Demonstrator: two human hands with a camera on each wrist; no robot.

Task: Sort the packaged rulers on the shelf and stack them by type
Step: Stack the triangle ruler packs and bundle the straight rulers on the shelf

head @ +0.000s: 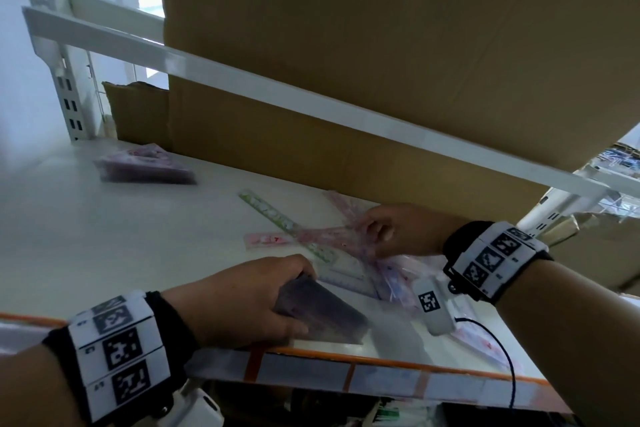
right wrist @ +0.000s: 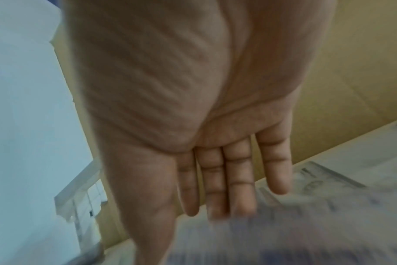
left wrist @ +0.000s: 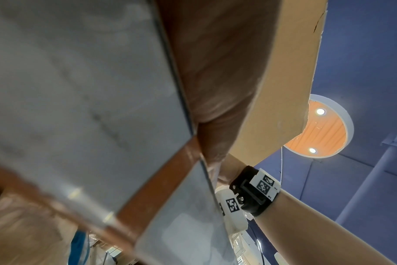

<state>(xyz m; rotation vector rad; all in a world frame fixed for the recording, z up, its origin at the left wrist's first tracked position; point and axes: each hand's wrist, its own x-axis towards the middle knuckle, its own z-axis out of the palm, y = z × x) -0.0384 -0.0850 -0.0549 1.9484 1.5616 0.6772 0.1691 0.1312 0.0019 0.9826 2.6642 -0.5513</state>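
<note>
Near the front edge of the white shelf (head: 138,253), my left hand (head: 304,298) grips a dark purple triangular ruler pack (head: 329,319). A stack of similar purple packs (head: 145,166) lies at the back left. My right hand (head: 374,232) reaches over a jumble of packs: a green straight ruler (head: 277,218), a pink straight ruler (head: 266,239), pink packs (head: 343,215) and a clear bluish set-square pack (head: 349,277). In the right wrist view its fingers (right wrist: 215,179) are straight, their tips touching blurred packs (right wrist: 306,224). The left wrist view shows only my palm (left wrist: 215,71) against the shelf edge (left wrist: 79,89).
A large cardboard box (head: 381,45) fills the back of the shelf, close behind my right hand. A white rail (head: 311,97) of the upper shelf crosses in front of it. An orange strip (head: 381,360) marks the shelf's front edge. A slotted upright (head: 65,87) stands at the far left.
</note>
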